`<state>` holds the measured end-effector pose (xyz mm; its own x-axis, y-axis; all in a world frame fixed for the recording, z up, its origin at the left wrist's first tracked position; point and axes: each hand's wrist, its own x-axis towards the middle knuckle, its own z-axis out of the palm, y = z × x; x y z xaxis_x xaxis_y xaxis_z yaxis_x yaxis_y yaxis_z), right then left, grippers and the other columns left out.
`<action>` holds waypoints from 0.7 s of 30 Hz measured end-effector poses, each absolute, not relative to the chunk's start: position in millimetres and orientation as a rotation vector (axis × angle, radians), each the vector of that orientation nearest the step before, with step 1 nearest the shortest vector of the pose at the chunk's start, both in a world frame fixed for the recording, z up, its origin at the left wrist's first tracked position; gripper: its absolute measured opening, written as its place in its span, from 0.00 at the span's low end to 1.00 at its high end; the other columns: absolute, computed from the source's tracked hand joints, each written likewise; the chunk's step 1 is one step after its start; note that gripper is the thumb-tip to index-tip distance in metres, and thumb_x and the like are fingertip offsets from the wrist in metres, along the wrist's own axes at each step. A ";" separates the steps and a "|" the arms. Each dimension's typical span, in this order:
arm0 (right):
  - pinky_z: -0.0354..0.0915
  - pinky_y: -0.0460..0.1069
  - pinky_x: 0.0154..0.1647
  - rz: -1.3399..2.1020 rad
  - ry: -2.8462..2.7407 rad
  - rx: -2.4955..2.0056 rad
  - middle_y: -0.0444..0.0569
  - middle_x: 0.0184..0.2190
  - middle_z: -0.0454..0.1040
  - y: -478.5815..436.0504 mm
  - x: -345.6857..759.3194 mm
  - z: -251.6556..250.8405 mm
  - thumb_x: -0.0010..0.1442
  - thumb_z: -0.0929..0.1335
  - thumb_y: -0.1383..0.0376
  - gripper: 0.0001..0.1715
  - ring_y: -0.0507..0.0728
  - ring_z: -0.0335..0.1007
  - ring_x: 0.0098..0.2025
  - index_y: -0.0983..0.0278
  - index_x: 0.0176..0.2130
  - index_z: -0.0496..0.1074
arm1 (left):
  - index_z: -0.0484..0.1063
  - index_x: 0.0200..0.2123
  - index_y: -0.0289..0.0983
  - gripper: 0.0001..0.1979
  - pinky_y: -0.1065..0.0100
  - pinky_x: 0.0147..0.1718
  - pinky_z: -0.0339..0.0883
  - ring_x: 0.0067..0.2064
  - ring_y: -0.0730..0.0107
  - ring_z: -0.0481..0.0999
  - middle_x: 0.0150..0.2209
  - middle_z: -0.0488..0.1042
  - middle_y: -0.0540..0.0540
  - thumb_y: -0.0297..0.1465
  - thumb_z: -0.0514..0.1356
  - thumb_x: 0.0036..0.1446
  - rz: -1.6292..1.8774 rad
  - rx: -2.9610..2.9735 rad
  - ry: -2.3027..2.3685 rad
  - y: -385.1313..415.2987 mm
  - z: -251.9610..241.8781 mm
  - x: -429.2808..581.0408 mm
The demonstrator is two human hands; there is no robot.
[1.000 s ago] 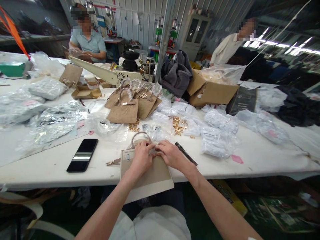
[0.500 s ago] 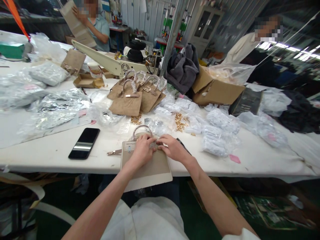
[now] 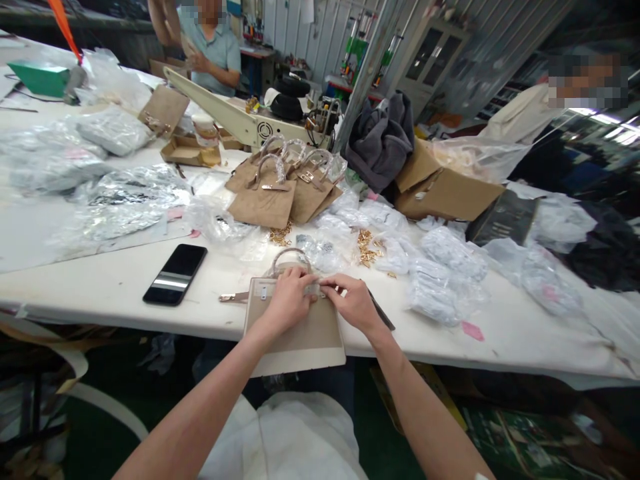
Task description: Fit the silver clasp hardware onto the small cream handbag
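Observation:
A small tan handbag (image 3: 300, 340) lies flat at the table's near edge, its lower part hanging over the edge and its plastic-wrapped handle (image 3: 289, 257) pointing away from me. My left hand (image 3: 287, 300) and my right hand (image 3: 353, 303) rest on the bag's upper flap. The fingers of both pinch a small wrapped piece (image 3: 314, 289) at the bag's front. A gold-tipped strap (image 3: 233, 297) sticks out to the bag's left. A dark pen-like tool (image 3: 381, 312) lies just right of my right hand.
A black phone (image 3: 175, 274) lies to the left. Finished tan bags (image 3: 273, 197) stand behind, with gold fittings (image 3: 369, 248) and several plastic packets (image 3: 440, 280) around. A cardboard box (image 3: 443, 190), grey cloth (image 3: 380, 140) and a machine (image 3: 250, 127) sit farther back. Two people are beyond the table.
My hands stay on the bag's flap, the right hand's fingers drawing closer to the left. The view has tilted and shifted a little. The person at the far left has put down a sheet.

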<state>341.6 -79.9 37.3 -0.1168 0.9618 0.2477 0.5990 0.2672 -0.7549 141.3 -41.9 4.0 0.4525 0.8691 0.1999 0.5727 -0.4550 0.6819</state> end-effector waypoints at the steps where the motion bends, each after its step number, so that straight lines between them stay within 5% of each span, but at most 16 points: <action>1: 0.74 0.54 0.41 0.610 -1.821 -1.424 0.50 0.43 0.86 -79.3 341.8 37.8 0.69 0.72 0.65 0.09 0.61 0.81 0.42 0.59 0.45 0.85 | 0.81 0.59 0.43 0.23 0.46 0.60 0.67 0.57 0.45 0.71 0.56 0.74 0.38 0.28 0.66 0.61 0.738 2.178 1.201 -42.0 3.7 141.2; 21: 0.74 0.52 0.44 0.697 -1.652 -1.497 0.49 0.41 0.85 -79.7 337.9 35.4 0.70 0.71 0.60 0.09 0.59 0.80 0.40 0.61 0.45 0.83 | 0.80 0.60 0.45 0.23 0.49 0.61 0.65 0.59 0.47 0.70 0.57 0.73 0.39 0.29 0.67 0.62 0.691 2.163 1.229 -43.8 5.8 140.2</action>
